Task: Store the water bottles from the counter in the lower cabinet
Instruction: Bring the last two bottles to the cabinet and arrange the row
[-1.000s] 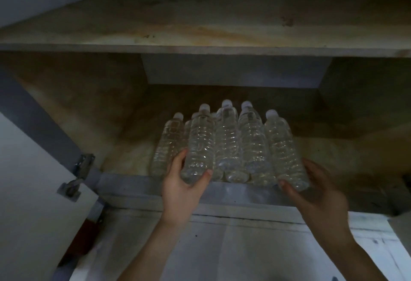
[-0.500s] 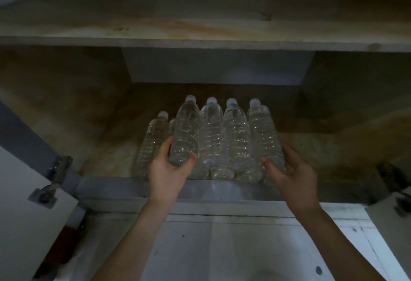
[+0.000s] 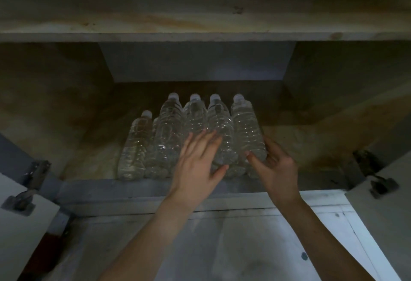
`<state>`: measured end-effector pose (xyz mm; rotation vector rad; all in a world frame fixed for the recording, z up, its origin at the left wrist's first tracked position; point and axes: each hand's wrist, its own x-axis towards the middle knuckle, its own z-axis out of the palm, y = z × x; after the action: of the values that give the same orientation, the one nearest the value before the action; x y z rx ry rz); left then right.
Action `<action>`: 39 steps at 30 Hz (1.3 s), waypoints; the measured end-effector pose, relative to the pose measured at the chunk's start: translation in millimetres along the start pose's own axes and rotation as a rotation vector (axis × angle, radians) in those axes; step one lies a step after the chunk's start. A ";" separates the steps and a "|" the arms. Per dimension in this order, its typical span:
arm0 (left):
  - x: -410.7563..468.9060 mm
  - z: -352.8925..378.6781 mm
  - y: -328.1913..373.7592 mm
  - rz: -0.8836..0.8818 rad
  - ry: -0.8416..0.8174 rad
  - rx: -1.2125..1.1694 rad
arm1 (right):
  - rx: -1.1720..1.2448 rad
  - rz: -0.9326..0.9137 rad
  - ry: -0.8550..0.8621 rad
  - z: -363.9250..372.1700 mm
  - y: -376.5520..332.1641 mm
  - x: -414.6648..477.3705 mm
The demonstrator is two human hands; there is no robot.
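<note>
Bottles (image 3: 169, 138) stacked flat in lower cabinet (image 3: 155, 188), twelve o'clock of both hands. Left hand (image 3: 198, 165) flat, fingers (image 3: 201, 141) straight on top row; right hand (image 3: 275, 169) curled round three-o'clock bottle (image 3: 248, 127). Probably heavy, slick, squashy: best gripped mid-body.

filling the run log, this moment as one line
phase: stowing | left hand: open, over stacked water bottles | right hand: grips rightmost water bottle | place: lower cabinet
</note>
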<state>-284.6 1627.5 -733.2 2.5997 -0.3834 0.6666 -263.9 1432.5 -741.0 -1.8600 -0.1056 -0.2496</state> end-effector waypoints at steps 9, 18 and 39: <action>4.3 26.8 14.5 0.066 0.043 0.089 | -0.234 0.058 -0.023 -12.0 43.5 -12.2; 5.4 36.9 12.0 0.012 0.132 0.091 | -0.261 0.060 -0.033 -11.0 54.1 -2.0; -2.2 38.4 8.8 -0.024 0.198 0.165 | -0.219 0.001 0.103 11.9 54.8 -11.9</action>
<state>-274.6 1602.3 -761.9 2.6538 -0.2436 0.9749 -263.1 1428.0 -798.1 -2.0605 -0.0067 -0.3676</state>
